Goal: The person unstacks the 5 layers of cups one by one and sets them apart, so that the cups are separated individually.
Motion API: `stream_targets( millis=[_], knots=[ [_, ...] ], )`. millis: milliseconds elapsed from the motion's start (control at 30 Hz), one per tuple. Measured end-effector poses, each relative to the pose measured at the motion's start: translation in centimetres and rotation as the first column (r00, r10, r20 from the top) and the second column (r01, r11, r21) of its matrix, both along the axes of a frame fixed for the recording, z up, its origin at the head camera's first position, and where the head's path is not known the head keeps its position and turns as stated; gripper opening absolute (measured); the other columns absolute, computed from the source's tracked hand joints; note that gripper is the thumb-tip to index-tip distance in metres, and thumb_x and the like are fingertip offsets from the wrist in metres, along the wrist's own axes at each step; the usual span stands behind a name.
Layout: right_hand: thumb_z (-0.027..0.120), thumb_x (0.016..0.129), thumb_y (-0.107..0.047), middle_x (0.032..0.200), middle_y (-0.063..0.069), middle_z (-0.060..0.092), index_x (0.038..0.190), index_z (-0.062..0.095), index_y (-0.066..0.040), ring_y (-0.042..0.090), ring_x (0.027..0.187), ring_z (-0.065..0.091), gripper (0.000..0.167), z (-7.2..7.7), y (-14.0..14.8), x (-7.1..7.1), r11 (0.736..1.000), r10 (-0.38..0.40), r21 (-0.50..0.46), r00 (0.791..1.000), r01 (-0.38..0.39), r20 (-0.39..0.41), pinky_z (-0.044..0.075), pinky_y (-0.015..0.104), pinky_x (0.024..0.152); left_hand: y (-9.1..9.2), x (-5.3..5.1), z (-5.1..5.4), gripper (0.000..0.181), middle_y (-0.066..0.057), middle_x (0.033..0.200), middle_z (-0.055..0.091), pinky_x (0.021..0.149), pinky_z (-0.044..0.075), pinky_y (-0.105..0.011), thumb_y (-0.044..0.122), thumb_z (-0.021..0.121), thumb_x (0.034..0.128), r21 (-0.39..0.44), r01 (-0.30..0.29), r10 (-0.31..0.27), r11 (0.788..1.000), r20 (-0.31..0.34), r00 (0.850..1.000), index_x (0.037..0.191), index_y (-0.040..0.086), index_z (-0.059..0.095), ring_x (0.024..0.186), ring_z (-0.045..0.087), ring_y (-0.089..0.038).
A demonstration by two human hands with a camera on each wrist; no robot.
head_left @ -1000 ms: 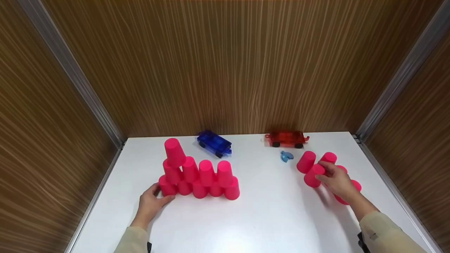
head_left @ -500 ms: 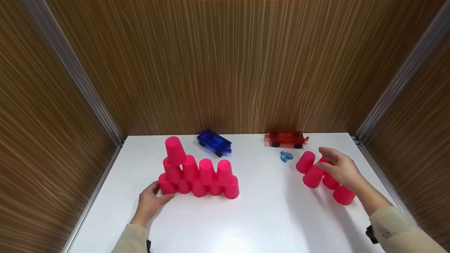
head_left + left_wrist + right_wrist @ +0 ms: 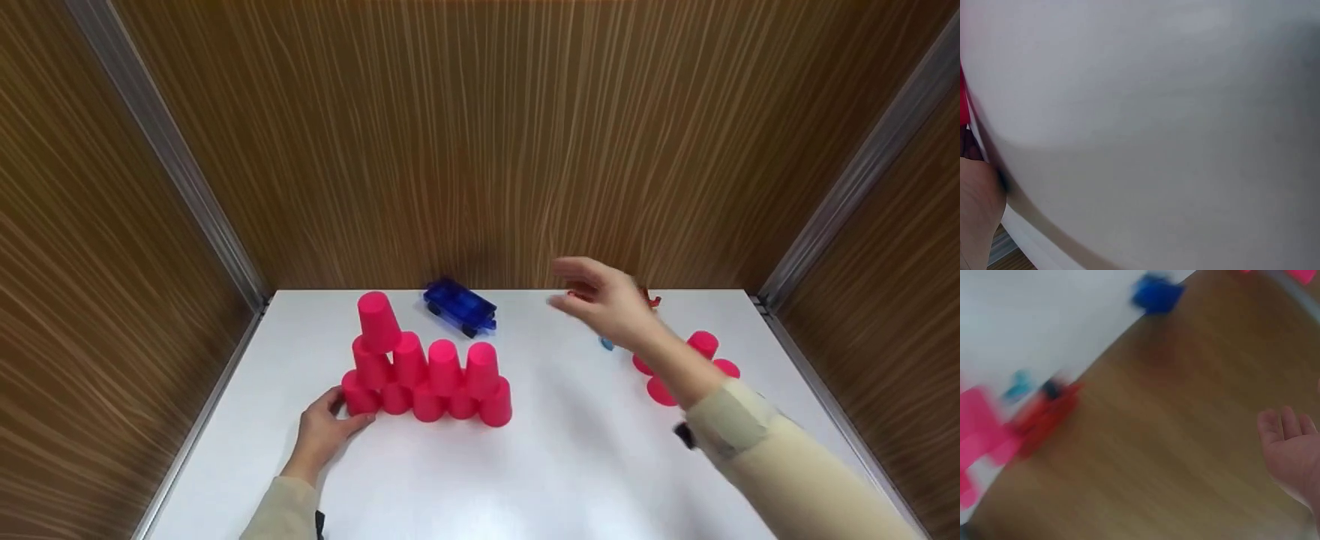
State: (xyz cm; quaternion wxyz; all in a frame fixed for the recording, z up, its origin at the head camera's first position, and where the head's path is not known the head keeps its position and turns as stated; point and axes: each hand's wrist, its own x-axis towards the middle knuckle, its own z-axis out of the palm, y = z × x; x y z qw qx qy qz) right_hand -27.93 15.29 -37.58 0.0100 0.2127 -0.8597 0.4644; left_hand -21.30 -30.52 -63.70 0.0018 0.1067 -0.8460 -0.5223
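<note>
Upside-down pink cups stand stacked in tiers on the white table, with a single cup on top at the left end. My left hand holds the leftmost bottom cup, thumb in front and fingers at its far side. In the left wrist view only the edge of that hand shows. My right hand is raised above the table, blurred, fingers apart from the thumb and nothing seen between them. It hides most of a red toy car. Loose pink cups stand at the right, partly behind the forearm.
A blue translucent toy car sits at the back, behind the stack. Near the red car lies a small light-blue piece, mostly covered by my arm. Wood-grain panels enclose the table at the back and sides.
My right hand has let go of a loose cup at the right, lifted, and swung left toward the middle without a visible cup. My left hand stays at the stack, which looks unchanged.
</note>
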Motion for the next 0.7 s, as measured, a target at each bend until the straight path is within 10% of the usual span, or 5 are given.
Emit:
stream_targets(
  millis=[333, 700],
  knots=[
    [0.079, 0.098, -0.027, 0.144, 0.005, 0.064, 0.146, 0.061, -0.013, 0.024, 0.137, 0.059, 0.053, 0.5, -14.5, -0.7, 0.986, 0.164, -0.036, 0.986, -0.164, -0.024, 0.048, 0.035, 0.113, 0.2, 0.3, -0.1, 0.084, -0.009, 0.160, 0.049, 0.117, 0.043, -0.051, 0.033, 0.090, 0.0881, 0.031, -0.023, 0.021, 0.999, 0.062, 0.998, 0.159, 0.018, 0.047, 0.152, 0.039, -0.037],
    [0.082, 0.095, -0.033, 0.151, -0.001, 0.059, 0.154, 0.054, -0.021, 0.021, 0.139, 0.055, 0.066, -2.8, -22.2, 0.0, 0.991, 0.127, -0.071, 0.978, -0.117, 0.166, 0.051, 0.034, 0.109, 0.2, 0.3, -0.1, 0.086, -0.009, 0.160, 0.048, 0.115, 0.046, -0.050, 0.032, 0.091, 0.0872, 0.042, -0.023, 0.020, 0.999, 0.064, 0.998, 0.159, 0.018, 0.047, 0.152, 0.038, -0.037]
  ],
)
